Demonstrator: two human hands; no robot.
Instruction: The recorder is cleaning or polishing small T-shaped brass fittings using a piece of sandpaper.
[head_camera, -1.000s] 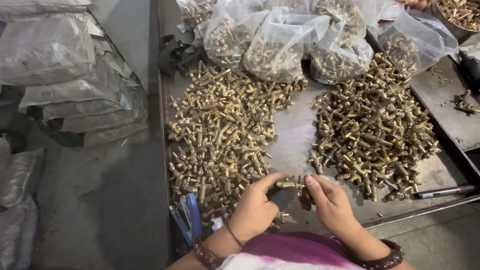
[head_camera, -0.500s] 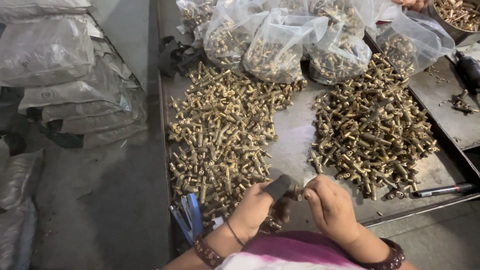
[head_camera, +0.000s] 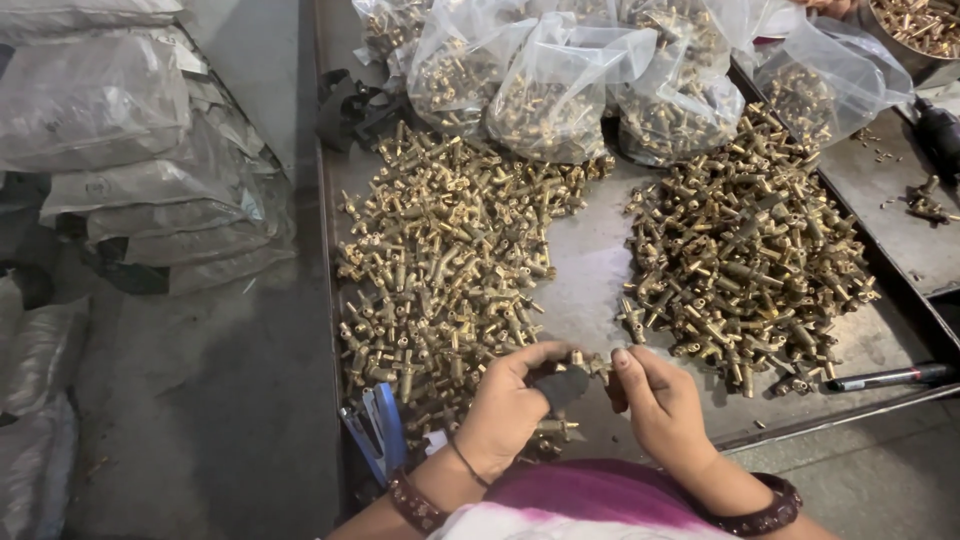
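My left hand (head_camera: 508, 402) and my right hand (head_camera: 660, 402) meet over the near edge of a grey metal tray (head_camera: 590, 290). Between their fingertips they pinch a small brass fitting (head_camera: 590, 362). A dark cover sits on my left thumb. On the tray, a pile of brass fittings (head_camera: 440, 270) lies left of my hands. A second pile of brass fittings (head_camera: 750, 250) lies to the right. My left hand rests against the near edge of the left pile.
Clear plastic bags of brass parts (head_camera: 560, 85) stand at the tray's far end. A black pen (head_camera: 890, 377) lies near the right edge. Blue-handled scissors (head_camera: 378, 435) sit at the near left corner. Grey sacks (head_camera: 130, 150) are stacked on the floor to the left.
My left hand has turned and lifted the brass fitting from low in front of me up toward the tray's edge. My right hand has closed in on it from the right.
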